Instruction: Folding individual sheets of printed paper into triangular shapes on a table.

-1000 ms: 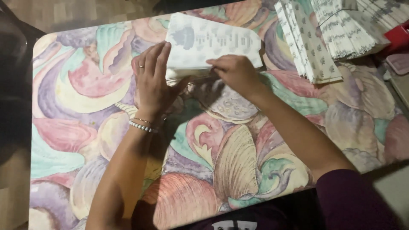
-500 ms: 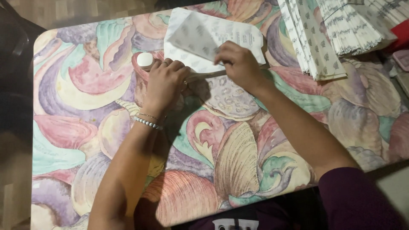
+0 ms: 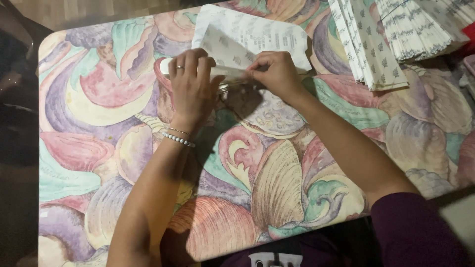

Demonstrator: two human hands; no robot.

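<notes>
While the left hand lies flat with its fingers pressed together on a small white tool, the right hand pinches the folded edge of the white paper at the far side of the desk. One fold looks already made but not yet creased flat, and the stacks of folded papers lie well apart to the right.
</notes>
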